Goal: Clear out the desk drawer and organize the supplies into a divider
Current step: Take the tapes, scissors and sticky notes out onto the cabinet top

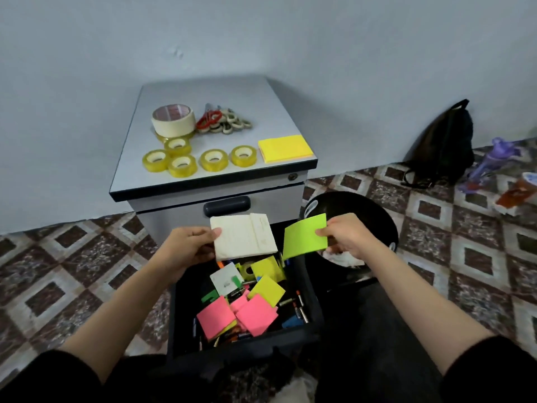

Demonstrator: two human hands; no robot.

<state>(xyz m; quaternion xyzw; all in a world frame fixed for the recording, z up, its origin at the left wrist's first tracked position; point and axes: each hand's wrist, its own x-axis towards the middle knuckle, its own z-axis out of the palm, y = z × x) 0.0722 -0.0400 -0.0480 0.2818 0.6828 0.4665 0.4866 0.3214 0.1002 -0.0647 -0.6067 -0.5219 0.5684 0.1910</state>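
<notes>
Clearly the emptying was midway: above the open drawer [315, 303], her left hand [189, 245] gripped a white notepad [242, 238], her right hand [345, 237] pinched a green sticky pad [303, 237]. Both probably belonged atop the cabinet [279, 112], beside the yellow pad [284, 148].

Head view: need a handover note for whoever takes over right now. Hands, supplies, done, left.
Left hand holds a white notepad over the drawer. Right hand pinches a green sticky pad beside the black bin.
Done: on the cabinet top lie masking tape, clear tape rolls, scissors, small tape rings and a yellow sticky pad.
Left: the drawer holds pink sticky pads, yellow-green pads, batteries and other small items. No divider in view, so nothing is sorted into one yet.
</notes>
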